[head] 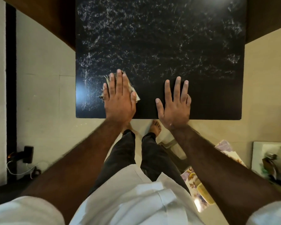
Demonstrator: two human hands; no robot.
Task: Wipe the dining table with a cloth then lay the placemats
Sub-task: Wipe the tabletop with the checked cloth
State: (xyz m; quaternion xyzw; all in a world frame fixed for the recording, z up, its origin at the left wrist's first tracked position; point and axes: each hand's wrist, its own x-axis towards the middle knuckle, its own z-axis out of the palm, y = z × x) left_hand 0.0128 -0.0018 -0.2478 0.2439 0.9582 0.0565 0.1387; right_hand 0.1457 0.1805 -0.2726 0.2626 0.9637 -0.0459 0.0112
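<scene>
By the person's right hip lie flowered sheets, likely the placemats, not yet laid. At the near edge the left grip lies flat, fingers straight, pressing the cloth down. The right grip is spread bare on the tabletop, holding nothing. I'd press hard through that palm and sweep outward in overlapping lanes, since the far black surface is thick with white smears. Pale floor lies on both sides.

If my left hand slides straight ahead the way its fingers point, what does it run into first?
Nothing that shows: beyond the left hand, flat on the cloth, lies only bare dark table with pale streaks, right up to the picture's top edge.
</scene>
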